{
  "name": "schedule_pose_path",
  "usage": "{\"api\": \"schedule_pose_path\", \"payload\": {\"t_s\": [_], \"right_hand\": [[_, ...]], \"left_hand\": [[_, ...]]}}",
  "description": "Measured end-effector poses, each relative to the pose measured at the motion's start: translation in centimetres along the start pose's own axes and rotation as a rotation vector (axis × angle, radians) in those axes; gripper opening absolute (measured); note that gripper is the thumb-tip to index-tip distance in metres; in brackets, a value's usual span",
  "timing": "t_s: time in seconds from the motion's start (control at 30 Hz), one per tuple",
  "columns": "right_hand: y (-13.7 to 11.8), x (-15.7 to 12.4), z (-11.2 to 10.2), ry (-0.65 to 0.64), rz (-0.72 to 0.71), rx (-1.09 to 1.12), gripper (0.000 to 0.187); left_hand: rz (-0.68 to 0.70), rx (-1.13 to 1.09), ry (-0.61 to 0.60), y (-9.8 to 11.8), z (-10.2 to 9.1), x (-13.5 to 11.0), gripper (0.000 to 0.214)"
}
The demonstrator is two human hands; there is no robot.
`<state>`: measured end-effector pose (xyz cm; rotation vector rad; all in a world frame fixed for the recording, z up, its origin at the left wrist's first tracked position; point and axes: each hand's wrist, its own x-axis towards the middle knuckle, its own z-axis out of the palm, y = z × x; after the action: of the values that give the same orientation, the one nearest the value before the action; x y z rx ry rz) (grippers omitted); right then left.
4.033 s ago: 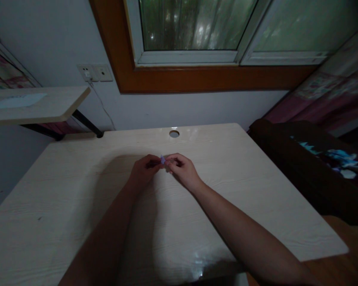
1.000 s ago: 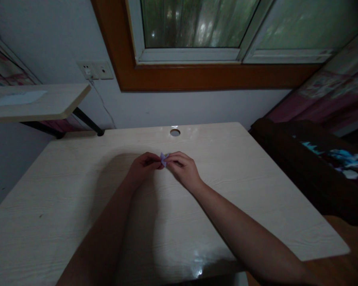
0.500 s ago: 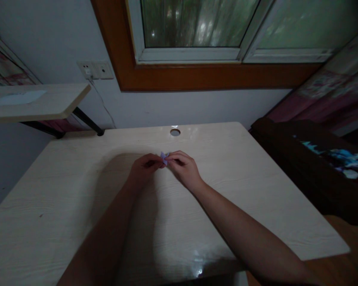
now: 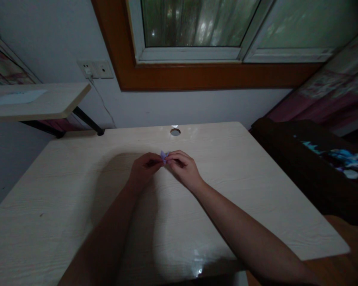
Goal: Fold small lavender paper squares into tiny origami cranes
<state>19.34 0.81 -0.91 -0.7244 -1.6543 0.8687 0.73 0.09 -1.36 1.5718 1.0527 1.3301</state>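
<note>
A small piece of folded purple paper (image 4: 163,155) is held between both hands, above the far half of the pale wood-grain desk (image 4: 226,167). My left hand (image 4: 144,167) pinches its left side with thumb and fingers together. On the other side my right hand (image 4: 183,166) grips the paper the same way, fingertips close to those of the left. Pointed corners of the paper stick up between the fingers; its lower part is mostly hidden by the fingertips.
Behind the hands is a round cable hole (image 4: 175,132) in the desk. A raised shelf (image 4: 47,107) with a paper sheet stands at the back left. A wall socket (image 4: 95,70) has a plugged-in cable. Dark furniture (image 4: 301,159) adjoins the desk's right side.
Both hands stay almost in place, still pinching the purple paper. The fingertips have shifted slightly and the paper's visible lower tip is now more covered.
</note>
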Motion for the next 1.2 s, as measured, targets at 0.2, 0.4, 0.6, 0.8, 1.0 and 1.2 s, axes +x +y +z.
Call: {"api": "schedule_pose_path", "payload": {"t_s": [0.2,0.4,0.6,0.8,1.0,1.2], "right_hand": [[-0.02,-0.01,0.14,-0.002,0.004,0.021,0.01],[-0.1,0.08,0.11,0.019,-0.012,-0.01,0.005],[0.14,0.02,0.16,0.029,0.005,-0.009,0.005],[0.32,0.0,0.29,0.046,0.038,0.03,0.009],[0.73,-0.2,0.71,0.064,0.154,0.178,0.021],[0.65,-0.18,0.88,0.062,0.213,0.255,0.025]], "left_hand": [[0.011,0.024,0.013,-0.04,-0.02,0.01,0.016],[0.007,0.042,0.003,0.24,0.13,-0.01,0.018],[-0.005,0.053,0.006,0.36,0.19,-0.07,0.019],[-0.003,0.062,0.0,0.33,0.19,-0.03,0.018],[-0.011,0.075,-0.002,0.22,0.2,-0.09,0.018],[-0.025,0.094,-0.002,0.09,0.24,-0.05,0.018]]}}
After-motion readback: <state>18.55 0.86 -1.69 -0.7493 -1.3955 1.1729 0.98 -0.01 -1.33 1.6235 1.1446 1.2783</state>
